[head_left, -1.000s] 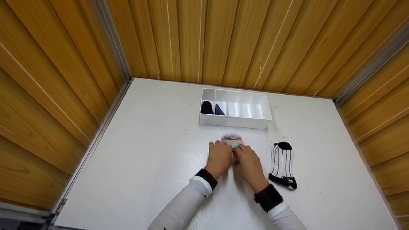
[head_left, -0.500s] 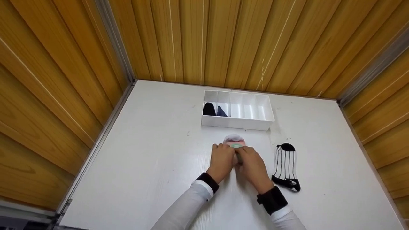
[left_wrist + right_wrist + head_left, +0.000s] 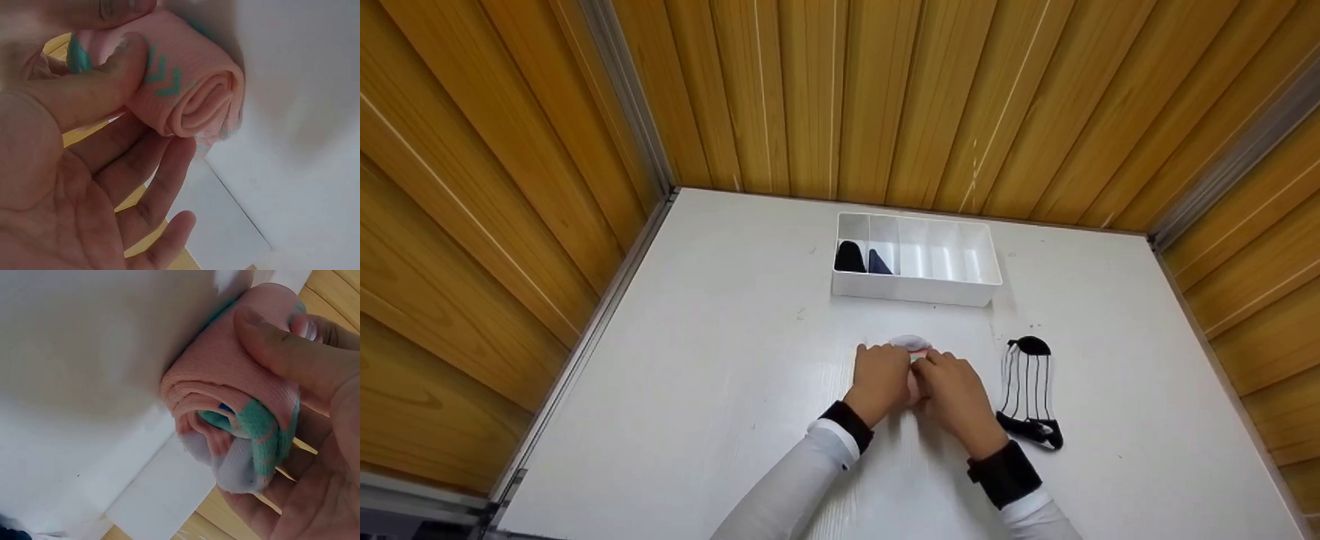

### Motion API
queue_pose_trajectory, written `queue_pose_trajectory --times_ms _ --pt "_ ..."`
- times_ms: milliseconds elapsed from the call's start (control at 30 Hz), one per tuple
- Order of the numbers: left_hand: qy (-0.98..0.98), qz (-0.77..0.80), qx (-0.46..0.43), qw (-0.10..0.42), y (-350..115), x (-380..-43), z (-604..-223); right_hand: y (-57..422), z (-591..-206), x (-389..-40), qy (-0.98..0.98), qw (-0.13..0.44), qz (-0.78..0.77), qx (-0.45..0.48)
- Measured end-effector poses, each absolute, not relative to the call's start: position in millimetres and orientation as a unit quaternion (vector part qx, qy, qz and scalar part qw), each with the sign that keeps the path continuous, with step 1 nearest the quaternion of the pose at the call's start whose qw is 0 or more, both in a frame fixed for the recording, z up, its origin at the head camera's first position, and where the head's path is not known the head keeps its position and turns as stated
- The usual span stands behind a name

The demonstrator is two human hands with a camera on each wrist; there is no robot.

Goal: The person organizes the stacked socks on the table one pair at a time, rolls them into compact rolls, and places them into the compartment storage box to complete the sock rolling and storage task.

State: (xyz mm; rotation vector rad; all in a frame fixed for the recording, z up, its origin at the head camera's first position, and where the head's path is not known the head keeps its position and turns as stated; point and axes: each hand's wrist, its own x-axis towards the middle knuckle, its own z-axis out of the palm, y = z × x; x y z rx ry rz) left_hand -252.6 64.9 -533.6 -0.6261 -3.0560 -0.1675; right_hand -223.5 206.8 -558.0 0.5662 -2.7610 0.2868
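Observation:
A pink sock [image 3: 911, 343] with teal markings and a pale grey end is rolled into a thick bundle in front of the white box. My left hand [image 3: 879, 379] grips one side of the roll; in the left wrist view its thumb presses on the pink knit [image 3: 191, 62] near teal chevrons, fingers underneath. On the other side my right hand [image 3: 958, 394] holds it, thumb across the top and fingers curled below. Spiral layers show at the roll's end [image 3: 208, 402] in the right wrist view. Seen from the head, the hands hide most of the bundle.
A white divided box [image 3: 915, 289] stands at the back, with a black item [image 3: 850, 257] and a navy item [image 3: 878, 262] in its left compartments. A black-and-white striped sock [image 3: 1030, 394] lies flat to the right. Wood-look panels [image 3: 795, 97] enclose the white table [image 3: 660, 375].
The sock has been rolled up further: less of its flat far part shows beyond my fingers, and its pale end has come nearer to my hands. The box and striped sock stay put.

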Motion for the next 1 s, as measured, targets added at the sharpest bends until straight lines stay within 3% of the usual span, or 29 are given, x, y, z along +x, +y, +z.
queue_pose_trajectory --times_ms 300,500,1000 --pt "-0.972 0.013 -0.217 0.091 65.3 -223.9 -539.0 206.7 -555.7 -227.1 -0.969 0.100 0.134 0.181" --pt "-0.964 0.022 -0.223 0.141 72.0 -227.4 -555.0 210.3 -550.5 -228.9 -0.968 0.098 0.131 0.192" --pt "-0.971 -0.007 -0.226 0.075 68.9 -236.6 -546.2 219.0 -569.0 -213.8 -0.967 0.169 0.051 0.184"
